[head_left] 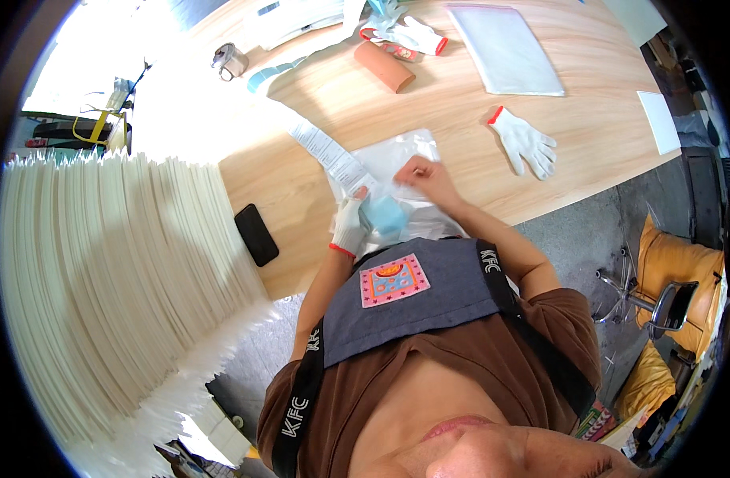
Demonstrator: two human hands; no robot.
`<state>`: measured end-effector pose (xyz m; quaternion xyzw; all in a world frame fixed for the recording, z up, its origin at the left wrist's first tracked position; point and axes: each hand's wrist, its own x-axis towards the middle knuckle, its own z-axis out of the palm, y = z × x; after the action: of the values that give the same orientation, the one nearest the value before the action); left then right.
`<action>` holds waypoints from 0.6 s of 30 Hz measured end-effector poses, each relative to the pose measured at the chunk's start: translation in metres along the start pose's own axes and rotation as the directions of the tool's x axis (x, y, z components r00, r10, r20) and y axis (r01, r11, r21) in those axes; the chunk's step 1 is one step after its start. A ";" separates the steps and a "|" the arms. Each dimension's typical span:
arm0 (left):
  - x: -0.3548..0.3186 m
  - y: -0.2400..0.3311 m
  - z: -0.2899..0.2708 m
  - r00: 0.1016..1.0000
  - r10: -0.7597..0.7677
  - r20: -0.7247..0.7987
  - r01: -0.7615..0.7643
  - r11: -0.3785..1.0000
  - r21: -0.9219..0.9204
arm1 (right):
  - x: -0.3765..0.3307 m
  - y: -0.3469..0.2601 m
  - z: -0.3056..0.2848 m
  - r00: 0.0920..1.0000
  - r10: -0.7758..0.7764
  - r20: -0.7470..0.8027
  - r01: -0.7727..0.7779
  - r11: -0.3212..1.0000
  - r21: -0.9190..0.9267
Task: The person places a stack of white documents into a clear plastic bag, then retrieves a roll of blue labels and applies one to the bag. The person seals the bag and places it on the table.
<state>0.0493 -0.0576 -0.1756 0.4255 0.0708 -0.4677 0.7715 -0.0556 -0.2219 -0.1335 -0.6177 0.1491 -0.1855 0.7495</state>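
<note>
While the gloved left hand [350, 225] grips a light blue pad [385, 215] with its fingers curled around it, the bare right hand [425, 175] presses flat on a clear plastic bag [397, 155], fingers close together and holding nothing. Both rest at the near edge of the wooden table [460, 111], and the pad lies on the bag just beside the right hand. A paper strip [329, 154] runs up from the left hand. A spare white glove [526, 143] lies well apart to the right, and a black phone [256, 233] sits left of the hands.
</note>
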 end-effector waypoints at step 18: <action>-0.007 0.004 0.009 0.996 0.043 0.078 -0.043 0.999 0.001 | 0.054 0.026 -0.064 0.947 0.232 -0.224 -0.319 0.778 -0.542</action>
<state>0.0455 -0.0583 -0.1640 0.4093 0.0311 -0.4673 0.7830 -0.0342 -0.2981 -0.1710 -0.7700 0.3404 -0.0647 0.5358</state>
